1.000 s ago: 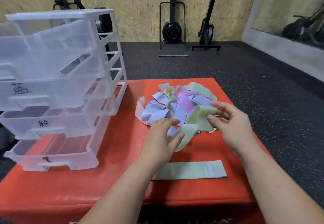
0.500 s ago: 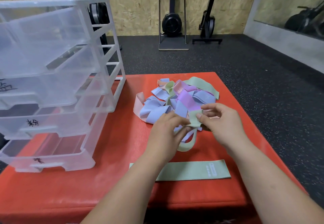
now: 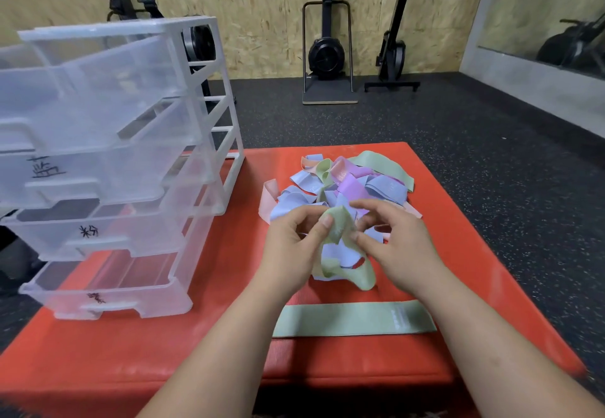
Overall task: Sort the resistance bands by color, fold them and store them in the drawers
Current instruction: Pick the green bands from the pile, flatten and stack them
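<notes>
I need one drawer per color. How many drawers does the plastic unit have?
4, stacked in the unit on the mat's left side: top drawer, second drawer, third drawer, bottom drawer. None seems hidden.

Soft, even indoor light.
Wide-angle bending at edges; slight blur overall; faint shadows on the red mat (image 3: pixel 163 335).

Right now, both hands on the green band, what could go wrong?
A blue band seems caught in the loop of the green band pinched by the left hand and right hand; lifting may drag it along.
The flat green band lies near the front edge of the mat; a forearm could sweep it off.
</notes>
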### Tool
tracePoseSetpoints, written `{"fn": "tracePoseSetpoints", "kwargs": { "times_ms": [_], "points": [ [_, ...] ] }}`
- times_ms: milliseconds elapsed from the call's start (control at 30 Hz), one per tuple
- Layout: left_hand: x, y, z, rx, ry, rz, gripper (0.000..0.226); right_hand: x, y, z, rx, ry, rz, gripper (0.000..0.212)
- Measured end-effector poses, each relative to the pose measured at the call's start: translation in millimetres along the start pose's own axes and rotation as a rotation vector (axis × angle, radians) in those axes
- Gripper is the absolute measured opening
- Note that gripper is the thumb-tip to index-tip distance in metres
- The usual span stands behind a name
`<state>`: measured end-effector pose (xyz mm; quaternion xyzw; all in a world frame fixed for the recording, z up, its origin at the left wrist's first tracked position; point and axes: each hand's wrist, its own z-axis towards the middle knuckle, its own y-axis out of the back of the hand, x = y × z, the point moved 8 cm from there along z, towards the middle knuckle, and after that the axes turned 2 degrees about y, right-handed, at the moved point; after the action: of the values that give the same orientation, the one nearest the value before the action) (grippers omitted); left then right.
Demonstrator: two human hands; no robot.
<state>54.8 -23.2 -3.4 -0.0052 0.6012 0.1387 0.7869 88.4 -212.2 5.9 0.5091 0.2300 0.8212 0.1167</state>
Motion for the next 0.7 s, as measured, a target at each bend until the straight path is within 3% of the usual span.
{"fn": "tracePoseSetpoints", "kwargs": {
  "times_ms": [100, 300, 367, 500, 700],
  "points": [
    [0.6, 8.5, -2.9, -0.017, 0.013, -0.03, 0.009, 3.8, 3.9, 1.7, -0.061, 0.034, -0.086, 0.018],
    [-2.3, 21.7, -4.0, -0.099, 0.03, -0.053, 0.005, 28.1, 12.6, 0.7, -0.236, 0.171, -0.203, 0.02],
    [-7.4, 24.1, -2.7, -0.098, 0.021, -0.093, 0.005, 37.7, 3.6, 2.4, -0.177, 0.221, -0.157, 0.022],
    [-18.9, 23.1, -0.4, -0.079, 0.002, -0.155, 0.005, 33.1, -24.9, 7.2, 0.017, 0.166, -0.058, 0.047],
    [-20.5, 32.7, 4.6, -0.185, -0.042, -0.103, 0.004, 25.6, -14.6, 15.9, -0.048, 0.124, 0.073, 0.016]
  ]
}}
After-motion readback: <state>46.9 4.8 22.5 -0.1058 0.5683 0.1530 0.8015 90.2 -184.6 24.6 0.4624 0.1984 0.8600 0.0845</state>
